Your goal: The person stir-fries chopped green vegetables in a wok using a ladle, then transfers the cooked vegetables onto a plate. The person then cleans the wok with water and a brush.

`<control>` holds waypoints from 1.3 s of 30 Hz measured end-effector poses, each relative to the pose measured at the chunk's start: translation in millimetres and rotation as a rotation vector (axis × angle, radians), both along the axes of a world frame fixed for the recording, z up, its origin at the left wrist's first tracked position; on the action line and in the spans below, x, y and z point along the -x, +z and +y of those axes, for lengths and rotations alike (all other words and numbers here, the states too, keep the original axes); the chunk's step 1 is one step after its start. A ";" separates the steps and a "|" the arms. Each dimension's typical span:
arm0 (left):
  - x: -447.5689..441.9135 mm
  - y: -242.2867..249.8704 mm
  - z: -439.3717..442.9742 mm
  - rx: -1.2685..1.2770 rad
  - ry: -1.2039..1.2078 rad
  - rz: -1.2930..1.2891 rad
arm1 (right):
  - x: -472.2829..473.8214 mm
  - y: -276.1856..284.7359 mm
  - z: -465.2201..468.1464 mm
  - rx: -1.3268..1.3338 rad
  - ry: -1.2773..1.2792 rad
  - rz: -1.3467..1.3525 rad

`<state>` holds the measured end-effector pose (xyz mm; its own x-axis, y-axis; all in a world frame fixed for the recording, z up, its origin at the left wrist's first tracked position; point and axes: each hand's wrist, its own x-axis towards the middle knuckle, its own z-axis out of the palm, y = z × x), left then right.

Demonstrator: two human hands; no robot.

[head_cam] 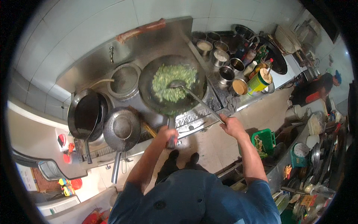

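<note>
A large dark wok (148, 92) sits on the steel range before me, filled in the middle with chopped green vegetables (165, 77). My left hand (167, 133) is closed around the wok's handle. In my right hand (233, 127) is the end of a long-handled metal ladle (202, 103). The ladle's bowl rests among the greens near the wok's centre. Slight blur covers the wok handle and my left fingers.
Left of the wok stand a lidded round pot (124, 79), a perforated strainer (122, 130) and a dark pan (84, 112). Steel seasoning pots (221, 57), bottles (249, 68) and a yellow-green tub (258, 82) crowd the right. A green basket (263, 137) and another person (313, 88) are further right.
</note>
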<state>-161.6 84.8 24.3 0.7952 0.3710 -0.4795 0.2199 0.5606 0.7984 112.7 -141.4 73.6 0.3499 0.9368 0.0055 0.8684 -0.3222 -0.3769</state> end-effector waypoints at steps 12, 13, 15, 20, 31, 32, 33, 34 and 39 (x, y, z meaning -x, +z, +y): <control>-31.3 36.7 64.7 0.172 -0.038 -0.168 | 11.2 73.7 -22.4 0.282 -0.275 0.747; -40.3 12.4 70.0 0.264 -0.035 -0.188 | 19.8 70.2 -7.5 0.278 -0.254 0.653; -43.4 -41.5 62.3 0.318 -0.022 -0.126 | 31.5 19.1 2.0 0.100 -0.144 0.323; 68.3 -10.2 18.6 0.054 -0.196 0.024 | 104.3 16.4 -21.8 -0.179 -0.360 0.564; 33.1 -50.2 48.0 0.194 -0.369 -0.236 | 192.4 4.1 -48.2 -0.409 -0.504 0.489; 47.7 -49.3 36.8 0.120 -0.318 -0.008 | 204.5 5.6 -62.4 -0.429 -0.516 0.514; 58.5 -29.5 28.0 0.033 -0.262 0.222 | 210.9 10.2 -73.5 -0.459 -0.521 0.543; 60.0 0.4 32.2 -0.193 -0.290 -0.016 | 215.0 16.3 -83.7 -0.388 -0.539 0.584; -15.7 56.0 92.1 0.295 -0.024 0.053 | 233.4 22.5 -96.2 -0.372 -0.631 0.673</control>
<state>-145.8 176.9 80.3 0.7732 0.1910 -0.6047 0.2726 0.7609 0.5888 -120.7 -237.6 96.1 0.8219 0.5565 -0.1214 0.1465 -0.4126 -0.8991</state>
